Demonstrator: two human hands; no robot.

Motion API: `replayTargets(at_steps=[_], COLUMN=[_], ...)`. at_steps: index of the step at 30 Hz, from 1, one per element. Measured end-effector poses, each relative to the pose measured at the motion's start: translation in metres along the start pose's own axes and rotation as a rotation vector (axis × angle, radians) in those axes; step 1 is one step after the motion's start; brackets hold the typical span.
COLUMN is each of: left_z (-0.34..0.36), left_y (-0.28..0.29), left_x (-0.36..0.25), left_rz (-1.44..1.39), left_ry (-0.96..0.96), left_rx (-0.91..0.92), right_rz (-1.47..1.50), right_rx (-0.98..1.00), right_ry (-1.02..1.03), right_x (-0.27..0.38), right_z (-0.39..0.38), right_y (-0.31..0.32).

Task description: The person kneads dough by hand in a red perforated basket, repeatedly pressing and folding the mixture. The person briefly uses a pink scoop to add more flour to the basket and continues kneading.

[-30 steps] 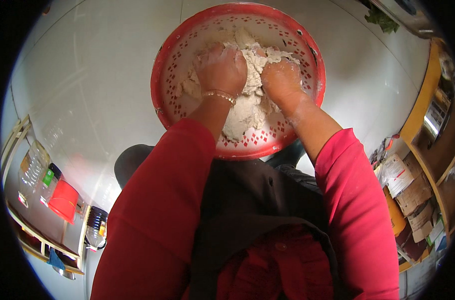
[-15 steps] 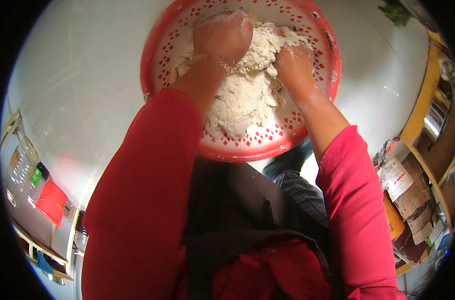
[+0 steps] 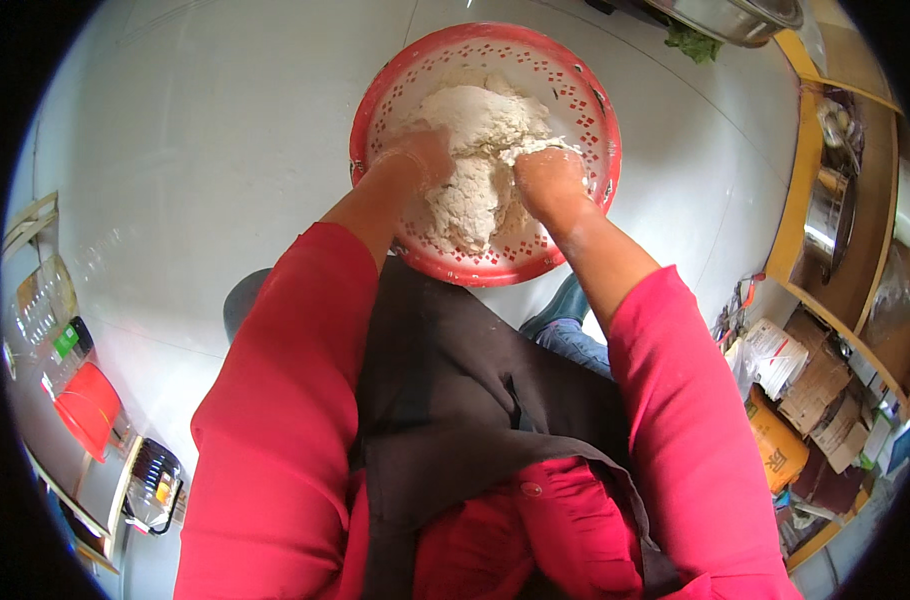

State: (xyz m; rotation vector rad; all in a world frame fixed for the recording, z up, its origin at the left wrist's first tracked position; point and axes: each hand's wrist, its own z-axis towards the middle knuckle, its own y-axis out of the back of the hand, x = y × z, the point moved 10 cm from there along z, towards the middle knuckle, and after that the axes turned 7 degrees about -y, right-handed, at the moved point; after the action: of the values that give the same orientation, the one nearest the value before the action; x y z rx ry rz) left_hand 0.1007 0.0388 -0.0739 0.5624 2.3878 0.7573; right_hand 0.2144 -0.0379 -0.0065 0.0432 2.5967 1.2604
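Note:
A large mass of pale, rough dough (image 3: 470, 200) lies in a wide basin (image 3: 505, 272) with a red rim and a white inside patterned with small red diamonds. At the dough's left side is my left hand (image 3: 425, 158), smeared by motion, so its fingers cannot be made out. My right hand (image 3: 552, 183) is closed in a fist at the dough's right side, with shaggy dough bunched over its knuckles. Its fingertips are hidden in the dough. Flour dusts both my wrists.
The basin rests on a pale tiled floor (image 3: 215, 130) between my feet. At right stands a yellow-edged shelf (image 3: 793, 180), with cardboard and an orange bag (image 3: 775, 445) below. A red bucket (image 3: 87, 410) is at left. A metal bowl (image 3: 740, 18) sits far right.
The view has shifted, so the basin appears smaller and more of the floor shows. My left hand has moved from the top of the dough to its left side. My right hand stays at the right side.

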Motion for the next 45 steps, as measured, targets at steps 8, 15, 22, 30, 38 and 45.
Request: replayTargets(at_steps=[8, 15, 22, 30, 38, 45], left_z=[0.006, -0.004, 0.007, 0.004, 0.003, 0.083], left_y=[-0.010, 0.008, -0.003, -0.004, 0.060, 0.062], left_x=[0.009, 0.001, 0.003, 0.010, -0.010, -0.019], left_rz=[-0.230, -0.210, -0.221, -0.159, -0.294, -0.129], left_ry=[-0.075, -0.064, -0.068, -0.093, -0.125, -0.080], left_rx=[-0.081, -0.209, -0.121, -0.381, -0.678, -0.684], right_rz=[-0.273, -0.536, -0.410, -0.134, 0.763, 1.333], right_rx=[0.295, 0.505, 0.454, 0.265, -0.022, -0.276], right_ry=[0.148, 0.361, 0.496, 0.146, -0.017, -0.237], right_x=[0.013, 0.010, 0.001, -0.017, -0.071, -0.085], right_z=[0.060, 0.085, 0.107, 0.093, 0.007, 0.058], right_y=[-0.045, -0.076, -0.087, -0.060, -0.027, -0.037])
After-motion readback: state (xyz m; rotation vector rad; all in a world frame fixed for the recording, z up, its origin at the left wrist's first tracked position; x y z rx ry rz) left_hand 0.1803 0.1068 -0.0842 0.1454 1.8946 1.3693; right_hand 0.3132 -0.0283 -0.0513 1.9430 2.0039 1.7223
